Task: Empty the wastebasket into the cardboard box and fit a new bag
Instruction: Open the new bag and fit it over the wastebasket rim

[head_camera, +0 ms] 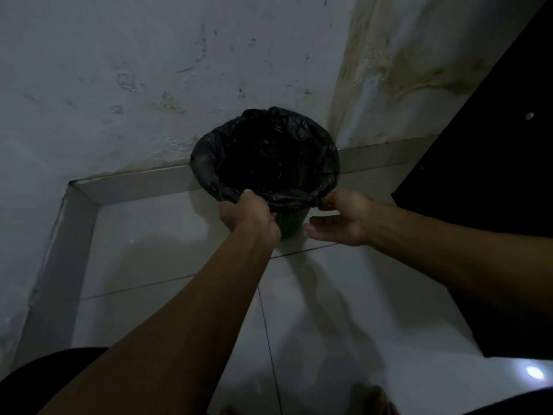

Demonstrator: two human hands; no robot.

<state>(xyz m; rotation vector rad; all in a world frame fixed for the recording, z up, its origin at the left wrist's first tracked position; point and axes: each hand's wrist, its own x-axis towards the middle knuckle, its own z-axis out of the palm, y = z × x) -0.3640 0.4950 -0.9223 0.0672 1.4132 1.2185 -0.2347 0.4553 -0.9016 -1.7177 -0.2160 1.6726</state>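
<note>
1. Wastebasket (291, 224) sits centre frame on white tiled floor (344, 295), tucked into the corner where two stained white walls (119, 70) meet; its far rim is close to the skirting (134, 182) that runs along the wall base.
2. Only a small patch of green lattice side shows, low centre betw. the two hands; rest is covered by the black bin bag (266, 154).
3. Bag is spread over the rim all round, edge folded down outside; the mouth gapes open facing the camera.
4. Inside of bag is too dark to tell contents.
5. Left hand (248, 215) grips the near-left edge of the bag, fingers curled round the plastic at the rim.
6. Right hand (341, 217) is at the near-right edge: thumb & forefinger pinch the bag's folded edge, other fingers stretched out loose below, just beside the basket wall.
7. Open room: bare tiles left of the basket up to the skirting at left of frame, and wide floor in the lower centre.
8. Right side is tight: a dark panel (493, 175) fills the right of frame, its edge near the right forearm.
</note>
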